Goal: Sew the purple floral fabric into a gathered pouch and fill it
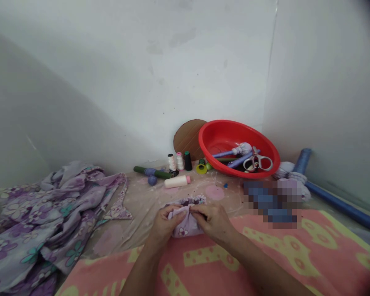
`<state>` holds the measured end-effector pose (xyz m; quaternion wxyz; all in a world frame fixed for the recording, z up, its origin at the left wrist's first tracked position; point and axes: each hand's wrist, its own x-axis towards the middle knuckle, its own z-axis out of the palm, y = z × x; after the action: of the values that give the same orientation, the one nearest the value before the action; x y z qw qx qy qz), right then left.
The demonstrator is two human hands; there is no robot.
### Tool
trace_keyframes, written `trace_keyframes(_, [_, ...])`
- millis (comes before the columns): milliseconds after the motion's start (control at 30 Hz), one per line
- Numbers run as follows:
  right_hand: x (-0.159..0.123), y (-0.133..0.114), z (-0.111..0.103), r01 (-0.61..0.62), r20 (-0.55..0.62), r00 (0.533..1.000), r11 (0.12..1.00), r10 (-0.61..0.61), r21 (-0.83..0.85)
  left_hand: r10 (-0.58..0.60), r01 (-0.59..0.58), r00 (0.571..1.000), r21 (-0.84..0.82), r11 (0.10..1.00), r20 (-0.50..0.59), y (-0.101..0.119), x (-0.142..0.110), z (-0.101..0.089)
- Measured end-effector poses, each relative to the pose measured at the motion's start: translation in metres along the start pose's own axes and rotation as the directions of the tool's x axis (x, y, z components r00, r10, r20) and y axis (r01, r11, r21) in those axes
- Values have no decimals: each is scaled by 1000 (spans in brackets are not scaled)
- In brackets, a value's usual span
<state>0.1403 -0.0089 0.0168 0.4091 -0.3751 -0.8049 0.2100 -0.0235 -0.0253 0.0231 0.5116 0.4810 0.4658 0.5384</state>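
Left hand [165,225] and right hand [212,224] closed, gripping gathered lilac floral fabric [185,228] between my fingers and thumbs; I hold it at the edge of the pink patterned blanket [259,230].

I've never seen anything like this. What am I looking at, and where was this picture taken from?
There's no machine here. This is a single picture from a camera worn on a person's head, looking forward and down at their own bare hands. The left hand and right hand both grip a gathered piece of lilac flowered fabric. To the left lies a heap of similar floral cloth. Beyond the hands stand thread spools and a red plastic basin holding scissors. A pink and yellow patterned blanket lies nearest the person.
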Motion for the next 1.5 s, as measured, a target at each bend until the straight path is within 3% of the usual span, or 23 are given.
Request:
trace_keyframes(100, [1,5,1,-144,-17,989,983,147,110,-4,3,999,26,1000,44,-2,0,0])
trace_keyframes(167, [3,9,0,-222,68,975,943,211,248,-52,49,995,36,998,82,-2,-1,1])
trace_keyframes(333, [6,14,-9,-381,397,898,783,188,491,-87,81,990,53,995,115,-1,-3,5])
trace_keyframes(667, [7,11,-17,-548,517,822,576,238,607,-138,138,990,-19,990,21,-3,-3,2])
trace_keyframes(1267, [5,18,-20,-563,580,806,461,120,686,-129,130,991,-67,989,17,-1,-4,3])
trace_keyframes(1500, [4,20,-10,-525,530,835,505,151,685,-123,125,992,-47,991,33,-2,-3,6])
